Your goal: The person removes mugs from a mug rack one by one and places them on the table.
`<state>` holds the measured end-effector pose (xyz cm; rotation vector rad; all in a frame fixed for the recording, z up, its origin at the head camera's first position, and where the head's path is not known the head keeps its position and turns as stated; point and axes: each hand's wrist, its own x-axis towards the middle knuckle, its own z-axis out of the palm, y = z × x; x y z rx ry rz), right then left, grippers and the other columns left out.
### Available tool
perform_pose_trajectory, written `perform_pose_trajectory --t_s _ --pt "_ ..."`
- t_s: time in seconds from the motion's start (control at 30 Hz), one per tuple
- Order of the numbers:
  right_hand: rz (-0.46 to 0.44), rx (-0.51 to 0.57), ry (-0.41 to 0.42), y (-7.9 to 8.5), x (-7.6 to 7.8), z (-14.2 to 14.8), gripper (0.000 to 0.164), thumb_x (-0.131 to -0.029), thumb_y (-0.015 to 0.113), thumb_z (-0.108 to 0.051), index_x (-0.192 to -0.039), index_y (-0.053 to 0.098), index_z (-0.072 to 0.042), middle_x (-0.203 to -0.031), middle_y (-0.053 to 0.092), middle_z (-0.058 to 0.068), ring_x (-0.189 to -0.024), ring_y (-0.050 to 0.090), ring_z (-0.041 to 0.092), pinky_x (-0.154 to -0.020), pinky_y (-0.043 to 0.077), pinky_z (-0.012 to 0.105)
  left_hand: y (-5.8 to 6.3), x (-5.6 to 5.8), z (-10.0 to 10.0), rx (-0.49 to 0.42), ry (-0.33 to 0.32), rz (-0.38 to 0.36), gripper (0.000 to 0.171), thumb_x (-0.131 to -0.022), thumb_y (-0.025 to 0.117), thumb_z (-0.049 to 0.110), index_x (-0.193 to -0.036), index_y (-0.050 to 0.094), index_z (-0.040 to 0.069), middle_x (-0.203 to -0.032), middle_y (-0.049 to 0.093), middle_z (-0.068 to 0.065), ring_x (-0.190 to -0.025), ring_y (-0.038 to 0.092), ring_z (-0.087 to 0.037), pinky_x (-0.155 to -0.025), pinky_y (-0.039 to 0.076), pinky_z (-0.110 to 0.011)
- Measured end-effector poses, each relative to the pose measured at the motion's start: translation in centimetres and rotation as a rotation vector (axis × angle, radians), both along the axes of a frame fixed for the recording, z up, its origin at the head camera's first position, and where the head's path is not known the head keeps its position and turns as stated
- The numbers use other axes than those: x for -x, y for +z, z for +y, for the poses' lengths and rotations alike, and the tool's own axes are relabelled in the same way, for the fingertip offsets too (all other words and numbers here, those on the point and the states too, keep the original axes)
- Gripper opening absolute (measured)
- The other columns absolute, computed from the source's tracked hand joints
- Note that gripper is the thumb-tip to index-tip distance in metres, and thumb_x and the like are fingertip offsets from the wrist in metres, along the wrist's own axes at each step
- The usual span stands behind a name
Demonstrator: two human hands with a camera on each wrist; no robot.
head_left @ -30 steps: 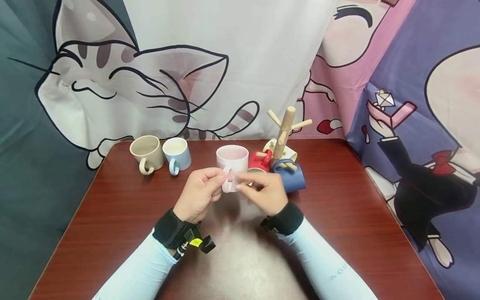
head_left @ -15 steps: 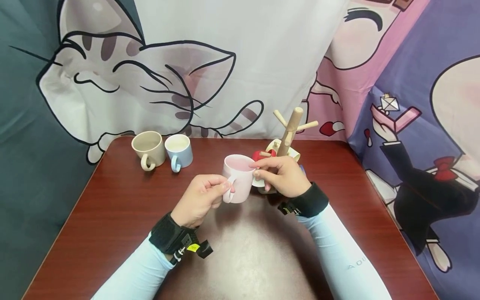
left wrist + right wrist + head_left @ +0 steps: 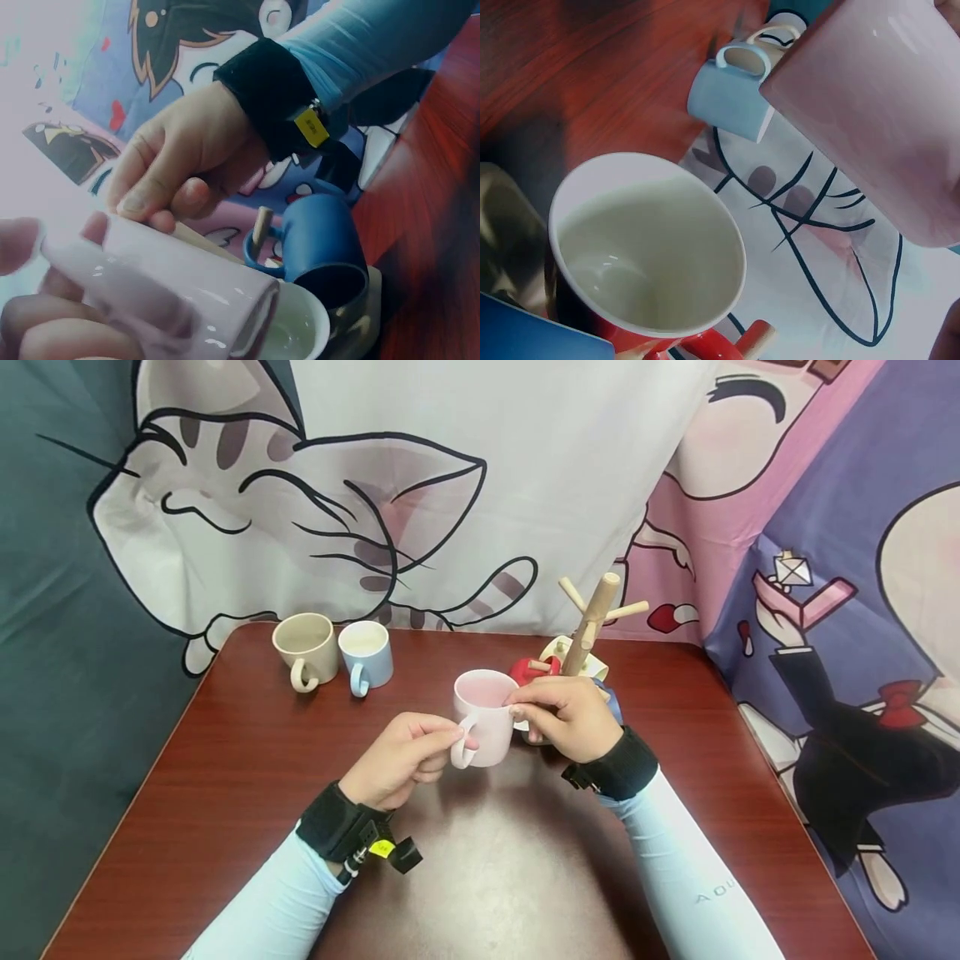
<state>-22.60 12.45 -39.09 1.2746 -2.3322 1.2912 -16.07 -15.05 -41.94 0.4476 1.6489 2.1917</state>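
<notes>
A pale pink mug (image 3: 487, 727) is held upright above the table, in front of the mug rack. My left hand (image 3: 405, 756) pinches its handle, the thumb on top. At the right edge of the rim, the fingertips of my right hand (image 3: 570, 714) pinch the wall of the mug. From the left wrist, the mug (image 3: 217, 300) spans the lower part of the view, with the right hand (image 3: 187, 150) at its far end. The right wrist view shows the pink mug (image 3: 885, 112) at upper right.
The wooden mug rack (image 3: 596, 618) stands behind my right hand. A red mug (image 3: 528, 671), a blue mug (image 3: 322, 240) and a cream mug (image 3: 596, 666) hang on its lower pegs. Beige (image 3: 307, 647) and light blue (image 3: 367, 653) mugs stand at the back left.
The pink mug has come slightly nearer and to the right, still held by its handle in my left hand. My right hand has moved from beside the handle to the rim and grips there.
</notes>
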Motion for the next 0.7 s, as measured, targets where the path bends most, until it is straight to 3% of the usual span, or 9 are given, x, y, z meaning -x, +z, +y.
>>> perform_pose_trajectory --t_s 0.1,0.23,0.43,0.7 --pt "0.038 0.012 -0.002 0.0 -0.1 -0.1 0.017 -0.091 0.086 0.004 -0.105 0.083 -0.006 -0.077 0.069 -0.003 -0.058 0.062 0.004 -0.066 0.054 0.021 0.1 0.2 0.1 0.013 0.007 -0.059 0.037 -0.116 0.055 0.022 -0.105 0.081 -0.002 -0.064 0.041 0.004 -0.052 0.025 -0.010 -0.049 0.018 -0.025" --pt "0.091 0.014 -0.001 -0.2 -0.2 -0.3 0.019 -0.089 0.088 0.004 -0.105 0.083 -0.004 -0.081 0.072 -0.001 -0.059 0.062 0.005 -0.065 0.056 0.021 0.3 0.3 0.6 0.038 0.028 -0.104 0.040 -0.117 0.054 0.026 -0.101 0.082 0.002 -0.063 0.039 0.004 -0.051 0.024 -0.009 -0.048 0.018 -0.023" --pt "0.136 -0.009 -0.011 -0.7 -0.5 -0.2 0.023 -0.087 0.090 0.004 -0.107 0.083 -0.002 -0.087 0.075 0.004 -0.061 0.064 0.006 -0.062 0.058 0.022 0.0 0.4 1.3 0.072 0.076 -0.091 0.030 -0.113 0.060 0.014 -0.099 0.081 -0.002 -0.068 0.051 0.002 -0.049 0.026 -0.007 -0.047 0.020 -0.021" --pt "0.182 0.025 -0.075 -1.3 -0.4 -0.2 0.025 -0.090 0.089 0.000 -0.114 0.084 -0.004 -0.088 0.075 0.001 -0.060 0.063 0.004 -0.062 0.056 0.021 -0.8 0.3 2.6 0.046 0.198 -0.032 0.027 -0.112 0.061 0.006 -0.108 0.072 -0.020 -0.082 0.060 -0.006 -0.053 0.031 -0.010 -0.051 0.025 -0.022"
